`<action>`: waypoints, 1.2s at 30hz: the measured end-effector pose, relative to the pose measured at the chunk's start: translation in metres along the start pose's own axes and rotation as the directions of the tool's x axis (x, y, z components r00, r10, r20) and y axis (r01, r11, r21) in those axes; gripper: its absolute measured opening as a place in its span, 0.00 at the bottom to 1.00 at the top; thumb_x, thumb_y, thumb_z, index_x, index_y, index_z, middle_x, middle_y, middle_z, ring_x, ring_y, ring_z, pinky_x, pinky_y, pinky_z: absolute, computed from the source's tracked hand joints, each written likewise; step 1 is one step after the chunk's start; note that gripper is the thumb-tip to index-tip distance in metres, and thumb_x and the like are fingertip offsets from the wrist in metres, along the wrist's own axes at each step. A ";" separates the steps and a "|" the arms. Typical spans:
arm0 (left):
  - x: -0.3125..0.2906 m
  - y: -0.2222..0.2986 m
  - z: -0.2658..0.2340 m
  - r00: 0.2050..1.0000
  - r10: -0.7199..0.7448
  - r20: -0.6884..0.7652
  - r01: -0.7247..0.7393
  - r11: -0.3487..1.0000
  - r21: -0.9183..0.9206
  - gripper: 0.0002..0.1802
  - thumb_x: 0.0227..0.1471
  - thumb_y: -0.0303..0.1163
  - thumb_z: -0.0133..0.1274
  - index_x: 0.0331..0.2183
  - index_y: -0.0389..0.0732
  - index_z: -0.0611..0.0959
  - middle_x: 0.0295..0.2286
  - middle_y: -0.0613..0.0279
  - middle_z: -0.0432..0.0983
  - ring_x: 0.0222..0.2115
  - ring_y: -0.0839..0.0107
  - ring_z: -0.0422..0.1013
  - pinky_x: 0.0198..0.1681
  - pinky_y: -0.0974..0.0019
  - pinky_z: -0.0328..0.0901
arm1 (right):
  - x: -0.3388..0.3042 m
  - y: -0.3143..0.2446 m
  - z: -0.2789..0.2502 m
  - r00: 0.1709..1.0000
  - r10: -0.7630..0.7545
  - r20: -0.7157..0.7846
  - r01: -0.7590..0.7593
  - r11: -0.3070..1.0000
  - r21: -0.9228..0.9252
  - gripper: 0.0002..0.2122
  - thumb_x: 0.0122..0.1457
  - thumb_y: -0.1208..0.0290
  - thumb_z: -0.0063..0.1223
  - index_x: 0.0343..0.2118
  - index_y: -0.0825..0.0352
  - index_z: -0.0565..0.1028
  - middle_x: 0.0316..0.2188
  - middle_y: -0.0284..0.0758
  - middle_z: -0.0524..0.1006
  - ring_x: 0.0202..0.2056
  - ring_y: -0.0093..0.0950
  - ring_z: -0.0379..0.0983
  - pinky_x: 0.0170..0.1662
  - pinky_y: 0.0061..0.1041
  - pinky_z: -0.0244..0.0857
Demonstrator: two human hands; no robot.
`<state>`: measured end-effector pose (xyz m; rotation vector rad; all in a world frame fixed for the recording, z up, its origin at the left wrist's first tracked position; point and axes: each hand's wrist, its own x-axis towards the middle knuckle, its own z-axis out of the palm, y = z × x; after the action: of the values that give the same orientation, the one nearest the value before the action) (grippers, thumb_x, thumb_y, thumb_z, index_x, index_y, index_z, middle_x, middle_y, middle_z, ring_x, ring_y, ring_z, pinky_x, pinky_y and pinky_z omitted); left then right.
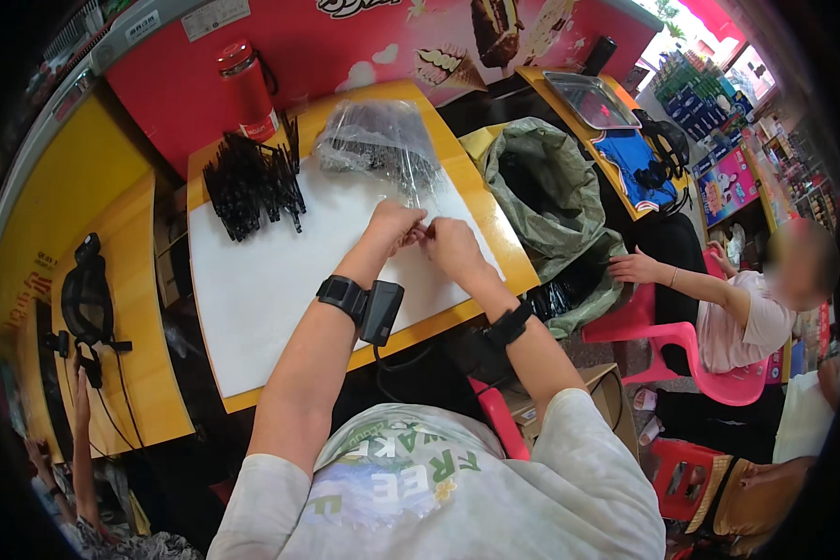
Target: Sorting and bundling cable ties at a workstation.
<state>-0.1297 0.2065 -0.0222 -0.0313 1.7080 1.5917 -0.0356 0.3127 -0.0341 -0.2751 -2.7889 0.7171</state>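
A clear plastic bag [375,131] with dark contents lies on the white sheet [252,299] covering the table. Its gathered neck runs toward me to where my two hands meet. My left hand [397,226] is closed at that neck, with the fingers pinched round the plastic. Against it, fingertip to fingertip, my right hand [453,248] is also closed; what lies between its fingers is too small to tell. To the left of the bag sits a loose pile of thin black strips [252,187], some sticking upward.
A red flask [245,91] stands behind the black pile. Right of the table, an open green woven sack [546,187] holds dark material. Beyond it, a seated person's hand [637,267] reaches toward the sack. A metal tray [593,100] and blue cloth [633,168] lie on another table.
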 end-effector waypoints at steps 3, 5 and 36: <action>-0.010 0.000 -0.005 0.985 0.161 -0.065 -0.169 0.976 -0.135 0.16 0.49 0.33 0.54 0.36 0.30 0.73 0.22 0.52 0.75 0.16 0.70 0.71 0.18 0.72 0.65 | 0.016 0.000 -0.007 0.995 0.052 0.079 -0.070 0.968 0.240 0.09 0.50 0.71 0.54 0.25 0.75 0.76 0.17 0.43 0.76 0.19 0.32 0.75 0.28 0.26 0.69; -0.031 0.001 -0.006 0.968 0.202 -0.147 -0.213 0.975 -0.065 0.20 0.50 0.34 0.54 0.40 0.30 0.70 0.28 0.49 0.73 0.21 0.69 0.71 0.23 0.70 0.67 | 0.023 -0.007 -0.013 0.992 0.099 0.081 -0.122 0.929 0.350 0.09 0.51 0.71 0.53 0.25 0.74 0.75 0.14 0.43 0.75 0.18 0.33 0.75 0.26 0.27 0.68; -0.065 -0.011 -0.022 0.905 -0.150 0.399 0.425 0.354 -0.833 0.43 0.55 0.50 0.42 0.57 0.28 0.46 0.57 0.34 0.41 0.58 0.44 0.44 0.61 0.47 0.41 | 0.033 -0.010 -0.011 0.973 0.215 -0.088 -0.168 0.911 0.376 0.11 0.49 0.66 0.54 0.23 0.72 0.77 0.15 0.44 0.74 0.22 0.38 0.75 0.29 0.32 0.68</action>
<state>-0.0905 0.1541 0.0016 -0.6286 0.3755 1.9395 -0.0653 0.3173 -0.0136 -0.5056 -2.4643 1.2022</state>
